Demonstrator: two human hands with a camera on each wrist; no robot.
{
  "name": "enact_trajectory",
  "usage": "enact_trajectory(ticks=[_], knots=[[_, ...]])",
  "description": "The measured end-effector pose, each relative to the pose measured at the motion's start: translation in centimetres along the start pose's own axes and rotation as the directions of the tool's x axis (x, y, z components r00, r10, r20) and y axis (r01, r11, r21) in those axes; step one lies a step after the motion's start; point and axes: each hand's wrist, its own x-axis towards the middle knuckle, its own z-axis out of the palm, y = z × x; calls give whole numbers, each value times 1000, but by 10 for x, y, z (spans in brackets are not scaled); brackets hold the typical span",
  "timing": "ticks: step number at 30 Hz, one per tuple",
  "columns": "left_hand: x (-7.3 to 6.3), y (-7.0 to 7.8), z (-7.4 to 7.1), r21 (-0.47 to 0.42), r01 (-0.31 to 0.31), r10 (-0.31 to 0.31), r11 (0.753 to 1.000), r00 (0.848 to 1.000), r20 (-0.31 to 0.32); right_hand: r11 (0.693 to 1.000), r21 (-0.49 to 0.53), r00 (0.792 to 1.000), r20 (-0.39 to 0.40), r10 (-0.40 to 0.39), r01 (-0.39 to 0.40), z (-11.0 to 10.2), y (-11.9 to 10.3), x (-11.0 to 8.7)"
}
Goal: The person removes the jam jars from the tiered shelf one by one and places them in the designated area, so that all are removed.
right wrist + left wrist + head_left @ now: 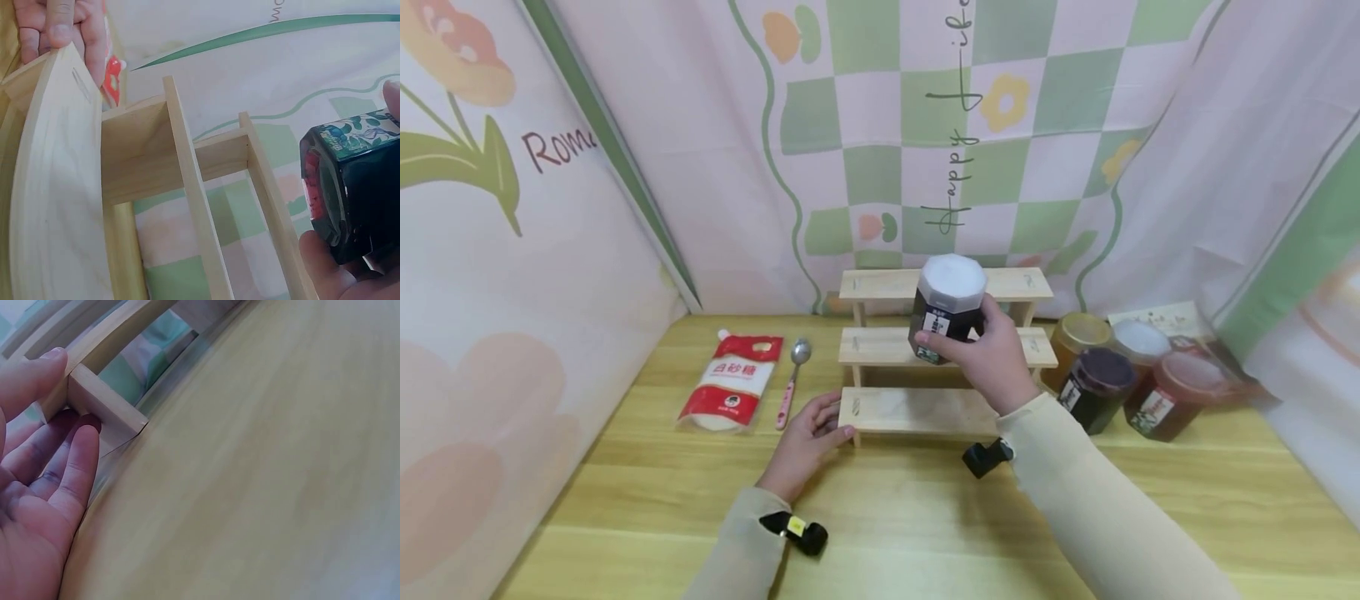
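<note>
My right hand (1000, 358) grips a dark faceted jar (943, 321) with a white lid, thumb across its label and fingers round the far side. In the head view the jar overlaps the middle and top steps of a three-step wooden rack (917, 411). The right wrist view shows the jar's base (325, 200) held up off the steps. At the rack's left end my left hand (808, 442) holds the lowest step, thumb on its top edge. In the left wrist view, fingers (78, 462) reach under that step against its end support (106, 403).
Right of the rack stand several jars: one amber with a gold lid (1078, 333), a white-lidded one (1138, 342), a dark one (1093, 392) and a red one (1176, 396). A red-and-white sugar bag (733, 379) and a spoon (793, 379) lie left. A patterned curtain (872, 100) hangs behind.
</note>
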Motion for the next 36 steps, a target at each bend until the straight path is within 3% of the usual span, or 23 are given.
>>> enact_trajectory(ticks=[11,18,29,36], knots=[[1,3,1,-28,10,-10,1000,1000,-13,998,32,997,-45,-57,58,-16,1,-24],[0,2,0,-32,20,-20,999,1000,-9,1000,10,996,-82,-24,25,-28,2,-42],[-2,4,3,-63,15,-17,998,1000,-26,993,-116,990,-136,-23,7,-49,17,-63],[-3,5,4,-65,8,-10,998,1000,-28,992,-128,984,-178,-9,-14,-62,25,-76]])
